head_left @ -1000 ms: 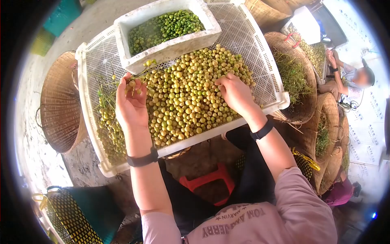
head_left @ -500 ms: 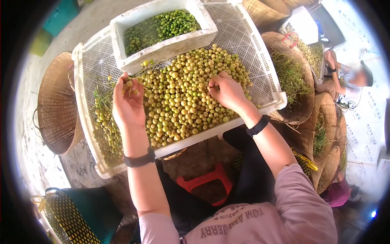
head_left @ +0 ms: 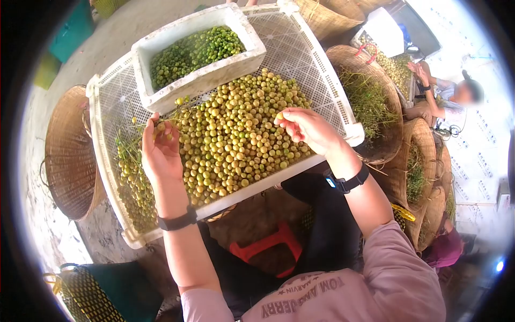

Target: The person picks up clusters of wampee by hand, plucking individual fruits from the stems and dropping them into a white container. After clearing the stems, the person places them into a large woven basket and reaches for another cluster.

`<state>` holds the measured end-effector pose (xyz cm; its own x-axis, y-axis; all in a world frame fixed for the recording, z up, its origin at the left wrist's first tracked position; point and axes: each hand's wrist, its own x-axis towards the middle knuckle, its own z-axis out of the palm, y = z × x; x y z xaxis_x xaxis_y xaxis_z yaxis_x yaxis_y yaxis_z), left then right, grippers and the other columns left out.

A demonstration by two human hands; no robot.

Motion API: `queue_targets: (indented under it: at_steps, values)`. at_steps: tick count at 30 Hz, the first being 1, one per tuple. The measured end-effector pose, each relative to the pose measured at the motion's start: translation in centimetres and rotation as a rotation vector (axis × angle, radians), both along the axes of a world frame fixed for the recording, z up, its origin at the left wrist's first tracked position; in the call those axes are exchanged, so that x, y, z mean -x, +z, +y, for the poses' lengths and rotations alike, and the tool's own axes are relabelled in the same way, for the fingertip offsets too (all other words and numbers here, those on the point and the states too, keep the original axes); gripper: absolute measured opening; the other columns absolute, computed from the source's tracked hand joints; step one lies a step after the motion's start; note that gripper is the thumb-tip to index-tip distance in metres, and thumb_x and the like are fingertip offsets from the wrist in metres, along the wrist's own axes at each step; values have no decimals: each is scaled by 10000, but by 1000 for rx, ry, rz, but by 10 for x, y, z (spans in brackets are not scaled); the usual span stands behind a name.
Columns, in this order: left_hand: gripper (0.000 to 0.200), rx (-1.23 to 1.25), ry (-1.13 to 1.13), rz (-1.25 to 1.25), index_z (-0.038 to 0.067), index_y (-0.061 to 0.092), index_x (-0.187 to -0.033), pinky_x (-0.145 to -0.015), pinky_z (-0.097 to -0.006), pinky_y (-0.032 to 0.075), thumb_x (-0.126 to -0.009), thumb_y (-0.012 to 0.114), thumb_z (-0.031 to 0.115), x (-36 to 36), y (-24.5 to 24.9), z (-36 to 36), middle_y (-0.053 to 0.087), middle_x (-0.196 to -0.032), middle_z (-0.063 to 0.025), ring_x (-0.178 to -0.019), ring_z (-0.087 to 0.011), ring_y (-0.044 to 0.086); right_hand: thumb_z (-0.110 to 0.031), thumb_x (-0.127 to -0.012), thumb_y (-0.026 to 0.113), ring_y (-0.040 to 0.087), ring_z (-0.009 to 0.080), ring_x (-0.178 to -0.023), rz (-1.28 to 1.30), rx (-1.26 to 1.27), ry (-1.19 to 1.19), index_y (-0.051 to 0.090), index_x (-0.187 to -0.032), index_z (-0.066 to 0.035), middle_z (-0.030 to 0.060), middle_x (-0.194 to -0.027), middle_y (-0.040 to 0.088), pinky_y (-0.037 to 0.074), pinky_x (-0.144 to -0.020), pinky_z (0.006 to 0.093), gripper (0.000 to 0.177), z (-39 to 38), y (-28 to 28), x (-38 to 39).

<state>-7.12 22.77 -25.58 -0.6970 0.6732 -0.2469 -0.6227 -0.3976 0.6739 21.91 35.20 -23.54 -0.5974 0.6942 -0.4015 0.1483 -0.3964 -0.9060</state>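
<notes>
L hand (head_left: 162,156) fingers narrow on fruit sprig (head_left: 160,127), left of ctr; R hand (head_left: 315,130) pinches prob. one small fruit (head_left: 279,115) above pile (head_left: 230,140), mid-frame; light grip best, w/ sprig steady.

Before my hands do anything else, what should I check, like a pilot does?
1. Left hand has the sprig: ok.
2. Right hand has a fruit: cannot tell, just something yellowish at the fingertips.
3. White box upright on the tray: ok.
4. Green fruits inside the box: ok.
5. Tray free of stems: not ok, some lie at its left side.
6. Tray well supported underneath: cannot tell.
</notes>
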Motion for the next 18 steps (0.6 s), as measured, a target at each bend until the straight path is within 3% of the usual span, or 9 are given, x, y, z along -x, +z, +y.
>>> queue_targets:
  at_steps: [8,18]
  values:
    - [217,-1,-20,11,2,606,-1056,-734,-270,550,-950,553,184,-1,-1,0,563,-803,-47,-760,-116,555,-219,-905,626,499,52,-697,153,288,-138,647,-971,-97,-12,-885,621,389,-544,200,140,-7,11,-5]
    - [221,-29,-20,-9,5,612,-1071,-715,-278,571,-945,565,180,3,-8,0,598,-858,-53,-772,-127,596,-153,-867,666,507,64,-685,254,438,-180,630,-922,-87,25,-892,628,421,-541,202,93,-11,9,-5]
